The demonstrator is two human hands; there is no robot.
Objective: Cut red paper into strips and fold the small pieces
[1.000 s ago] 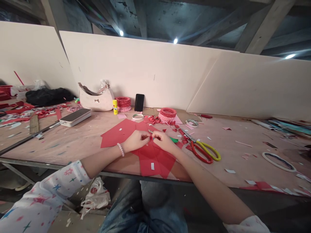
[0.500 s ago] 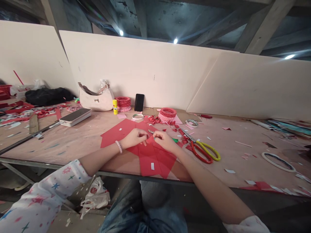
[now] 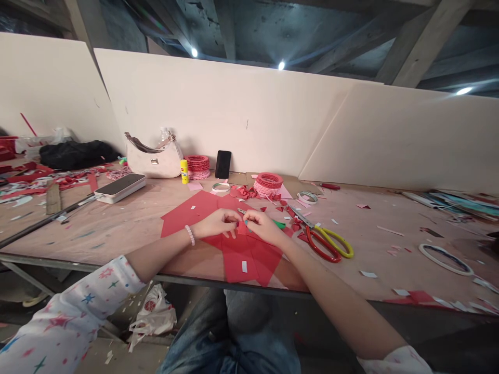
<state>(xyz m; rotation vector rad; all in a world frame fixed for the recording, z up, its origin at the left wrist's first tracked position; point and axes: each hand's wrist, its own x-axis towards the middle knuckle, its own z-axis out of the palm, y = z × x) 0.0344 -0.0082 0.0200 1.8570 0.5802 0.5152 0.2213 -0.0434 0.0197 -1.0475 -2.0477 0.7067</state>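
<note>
My left hand [image 3: 217,223] and my right hand [image 3: 262,225] meet over the red paper sheets [image 3: 249,254] at the table's front edge. Both hands pinch a small red paper piece [image 3: 240,224] between their fingertips. My left wrist wears a pink bead bracelet [image 3: 189,235]. Scissors [image 3: 327,241] with one red and one yellow handle lie just right of my right hand. Small folded red pieces [image 3: 249,192] are scattered beyond the hands.
At the back stand a white handbag [image 3: 153,158], a yellow glue stick [image 3: 184,171], a black phone [image 3: 223,164] and pink-red paper rings [image 3: 268,183]. Tape rolls [image 3: 446,258] lie to the right. A white flat device [image 3: 121,187] and red scraps lie left.
The hands stay together over the red sheets; the fingers shift slightly on the small red piece. Nothing else has moved.
</note>
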